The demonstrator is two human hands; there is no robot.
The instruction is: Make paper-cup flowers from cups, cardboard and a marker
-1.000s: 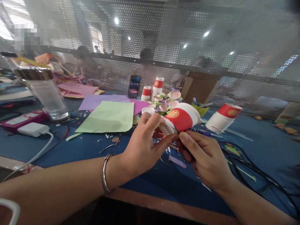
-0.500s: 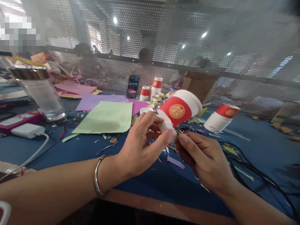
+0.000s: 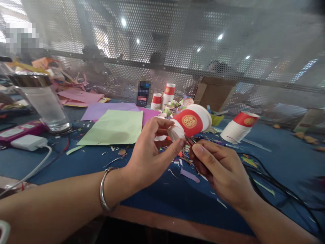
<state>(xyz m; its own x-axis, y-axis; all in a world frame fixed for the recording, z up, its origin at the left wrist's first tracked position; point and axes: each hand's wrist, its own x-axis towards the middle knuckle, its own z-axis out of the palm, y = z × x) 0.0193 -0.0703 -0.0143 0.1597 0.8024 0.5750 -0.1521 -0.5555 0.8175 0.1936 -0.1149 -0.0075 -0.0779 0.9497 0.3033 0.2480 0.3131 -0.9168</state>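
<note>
My left hand [image 3: 154, 154], with a silver bangle at its wrist, grips a paper cup [image 3: 203, 117] by its base end. The cup is white with a red band and a gold emblem, and lies tilted with its mouth up to the right. A slit runs across the white wall near the base, and part of that end hangs loose by my thumb. My right hand [image 3: 218, 166] is closed on small scissors [image 3: 189, 140], whose metal blades meet the cup at the cut. The scissors' handles are hidden inside my fingers.
A stack of paper cups [image 3: 240, 127] leans at right, with more cups [image 3: 168, 96] behind. Green paper [image 3: 114, 127], a glass bottle [image 3: 47, 108], a power strip [image 3: 22, 132] and a phone [image 3: 143, 95] lie left and back. Black cables [image 3: 281, 189] run at right; paper scraps litter the table.
The cup has shifted slightly left and down, and its cut base end has turned to show more of the loose white part. Both hands keep their hold.
</note>
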